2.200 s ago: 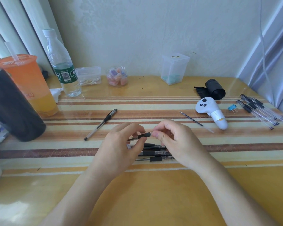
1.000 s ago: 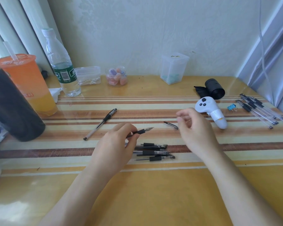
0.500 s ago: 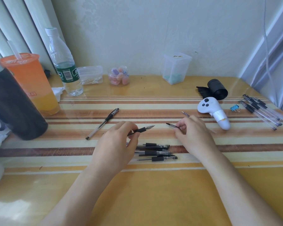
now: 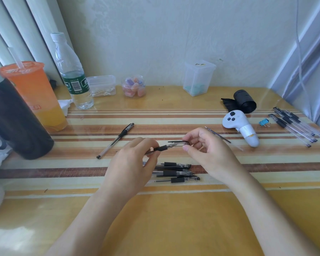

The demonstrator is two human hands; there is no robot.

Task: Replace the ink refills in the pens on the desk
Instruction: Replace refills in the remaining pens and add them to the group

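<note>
Desk (image 4: 174, 228), left hand (image 4: 131, 163), right hand (image 4: 209, 154) pinching pen (image 4: 161, 148)

The left hand (image 4: 130, 164) hides the rear of the pen (image 4: 162, 148).

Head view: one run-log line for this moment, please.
step: capping pen | left hand: grips pen | right hand: pinches cap at its tip | desk: pen pile under hands, loose refill behind right hand
</note>
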